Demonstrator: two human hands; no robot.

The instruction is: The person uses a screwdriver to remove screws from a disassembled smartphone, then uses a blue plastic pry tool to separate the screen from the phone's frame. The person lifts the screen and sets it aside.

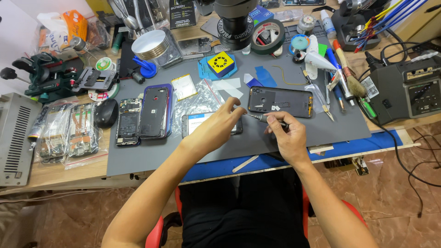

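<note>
Head view showed the right hand (pixel 287 135) pinching a screwdriver (pixel 266 119), its tip pointing left toward the left hand's (pixel 219 121) pressed fingertips beside the phone (pixel 210 123) on the mat (pixel 294 133).

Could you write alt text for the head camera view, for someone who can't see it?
A seated person's right hand holds a small screwdriver while the left hand rests on a phone lying on a grey mat. An open phone back shell, other phones and tools crowd the workbench.

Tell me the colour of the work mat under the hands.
Grey work mat, best seen in the head view.
</note>
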